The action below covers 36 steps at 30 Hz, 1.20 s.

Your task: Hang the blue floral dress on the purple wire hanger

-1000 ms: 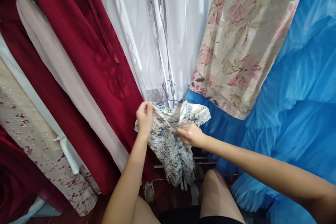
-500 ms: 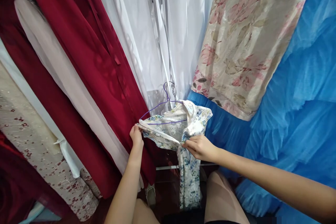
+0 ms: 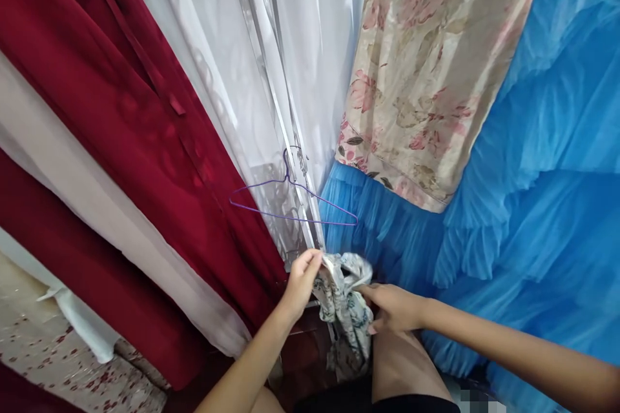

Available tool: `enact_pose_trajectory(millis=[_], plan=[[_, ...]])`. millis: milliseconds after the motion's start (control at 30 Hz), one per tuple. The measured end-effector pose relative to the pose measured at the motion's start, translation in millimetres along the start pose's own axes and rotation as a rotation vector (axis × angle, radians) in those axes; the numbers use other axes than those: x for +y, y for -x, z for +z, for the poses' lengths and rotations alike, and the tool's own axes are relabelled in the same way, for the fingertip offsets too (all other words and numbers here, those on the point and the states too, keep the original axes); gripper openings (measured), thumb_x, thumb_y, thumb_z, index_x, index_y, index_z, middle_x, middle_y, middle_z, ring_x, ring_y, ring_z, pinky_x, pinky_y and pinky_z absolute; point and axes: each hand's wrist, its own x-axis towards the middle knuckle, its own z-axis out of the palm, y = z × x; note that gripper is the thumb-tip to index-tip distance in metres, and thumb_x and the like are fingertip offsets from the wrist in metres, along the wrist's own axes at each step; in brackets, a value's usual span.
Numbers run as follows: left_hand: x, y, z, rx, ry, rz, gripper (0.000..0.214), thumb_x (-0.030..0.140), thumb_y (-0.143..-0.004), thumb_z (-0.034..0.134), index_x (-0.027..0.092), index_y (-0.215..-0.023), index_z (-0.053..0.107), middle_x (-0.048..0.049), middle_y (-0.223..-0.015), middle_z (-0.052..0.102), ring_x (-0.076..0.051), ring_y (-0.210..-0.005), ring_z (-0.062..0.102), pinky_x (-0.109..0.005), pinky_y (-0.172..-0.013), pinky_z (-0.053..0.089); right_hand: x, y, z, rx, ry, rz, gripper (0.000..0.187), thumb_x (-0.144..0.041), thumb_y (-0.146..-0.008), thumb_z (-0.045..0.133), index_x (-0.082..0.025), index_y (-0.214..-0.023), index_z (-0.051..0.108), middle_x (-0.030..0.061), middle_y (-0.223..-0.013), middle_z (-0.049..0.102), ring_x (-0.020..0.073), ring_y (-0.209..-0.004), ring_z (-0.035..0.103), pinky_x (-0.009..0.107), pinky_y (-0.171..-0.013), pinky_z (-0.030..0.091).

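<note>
A white garment with a blue and green floral print (image 3: pixel 349 316) hangs bunched between my two hands, low in front of my knees. My left hand (image 3: pixel 304 277) pinches its upper left edge between thumb and fingers. On the other side my right hand (image 3: pixel 393 307) grips the garment near its upper right, partly blurred, with some fingertips hidden by cloth. Just above, a thin purple wire hanger (image 3: pixel 290 216) hangs bare by its hook, apart from the garment.
Dark red cloth (image 3: pixel 130 116) and a pale pink panel (image 3: pixel 97 181) hang at left. White curtains (image 3: pixel 320 45) hang behind the hanger. A beige floral cloth (image 3: pixel 426 97) and blue ruffled tulle (image 3: pixel 542 206) fill the right side. My knee (image 3: pixel 407 368) is below.
The floral garment has come off the purple hanger and moved down toward my knees, bunching up. My left hand has moved right and down; the view has shifted right.
</note>
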Motion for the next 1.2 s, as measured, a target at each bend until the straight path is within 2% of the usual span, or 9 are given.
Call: enact_pose_trajectory(millis=[67,167,233,333,500,633,833,1000,1200], plan=[[21,10,23.6,-0.107,-0.056,0.06,0.034,0.048,-0.093,0.056,0.016,-0.089,0.064,-0.0039,-0.083,0.064,-0.017,-0.079,0.059,-0.027,-0.074,0.047,-21,-5,-5,0.039,-0.281,-0.092,0.081,-0.041,-0.066,0.083,-0.014,-0.136,0.054,0.0162,-0.121,0.066,0.0345,-0.109,0.063,0.046,-0.095,0.048],[43,21,43.1,-0.205,-0.141,0.15,0.029,0.042,-0.096,0.053,0.017,-0.091,0.066,-0.0055,-0.087,0.065,-0.019,-0.083,0.061,-0.029,-0.08,0.048,-59,-13,-12,0.063,-0.75,-0.15,0.057,-0.045,-0.076,0.076,-0.017,-0.124,0.061,0.0109,-0.117,0.067,0.0292,-0.107,0.062,0.044,-0.095,0.05],[48,23,43.5,-0.165,-0.156,0.207,0.025,0.039,-0.095,0.056,0.019,-0.107,0.063,-0.0082,-0.099,0.066,-0.021,-0.095,0.061,-0.032,-0.088,0.048,-82,-14,-14,0.113,-1.001,-0.103,0.05,-0.047,-0.08,0.074,-0.018,-0.119,0.062,0.0086,-0.11,0.067,0.0273,-0.104,0.062,0.045,-0.096,0.049],[43,23,28.4,-0.184,-0.09,0.17,0.052,0.041,-0.092,0.061,0.023,-0.138,0.044,-0.0125,-0.125,0.06,-0.024,-0.115,0.057,-0.035,-0.098,0.045,-105,-8,-19,0.089,-1.241,-0.021,0.045,-0.048,-0.076,0.078,-0.018,-0.107,0.066,0.0054,-0.097,0.067,0.0247,-0.096,0.062,0.045,-0.097,0.046],[14,54,-7.4,-0.68,-0.096,-0.205,0.052,0.061,-0.097,0.042,0.018,-0.112,0.069,-0.0081,-0.1,0.071,-0.022,-0.091,0.064,-0.034,-0.087,0.05,-110,6,-40,-0.03,-1.226,-0.021,0.035,-0.047,-0.072,0.08,-0.015,-0.079,0.066,0.0004,-0.074,0.06,0.0154,-0.071,0.055,0.03,-0.073,0.047],[-10,87,-30.5,-0.813,-0.312,-0.272,0.042,0.056,-0.089,0.058,0.018,-0.1,0.072,-0.0025,-0.09,0.071,-0.019,-0.078,0.062,-0.027,-0.072,0.05,-88,9,-74,-0.038,-0.895,-0.017,0.028,-0.04,-0.075,0.075,-0.013,-0.073,0.065,-0.0031,-0.063,0.052,0.0105,-0.058,0.043,0.023,-0.056,0.037],[0,93,-66.7,-0.381,-0.994,0.056,0.017,0.021,-0.091,0.049,0.02,-0.08,0.061,-0.0028,-0.078,0.06,-0.02,-0.078,0.055,-0.032,-0.079,0.042,-17,1,-151,0.3,-0.436,0.004,0.013,-0.026,-0.073,0.061,-0.016,-0.066,0.059,-0.0039,-0.059,0.045,0.0106,-0.055,0.036,0.024,-0.05,0.027],[51,89,-59.9,-0.266,-0.891,0.212,0.019,0.012,-0.092,0.039,0.021,-0.089,0.057,-0.0046,-0.092,0.058,-0.022,-0.092,0.052,-0.033,-0.085,0.04,19,-45,-198,0.555,-0.45,0.01,0.02,-0.034,-0.068,0.06,-0.018,-0.059,0.052,-0.0038,-0.056,0.044,0.0115,-0.054,0.038,0.026,-0.052,0.029],[64,81,-53.5,0.041,-0.642,0.25,0.02,0.008,-0.087,0.036,0.02,-0.082,0.05,-0.002,-0.083,0.055,-0.019,-0.082,0.051,-0.03,-0.076,0.041,-11,-124,-207,0.516,-0.465,-0.013,0.03,-0.042,-0.069,0.065,-0.017,-0.058,0.052,-0.0048,-0.054,0.045,0.011,-0.053,0.039,0.027,-0.054,0.031]])
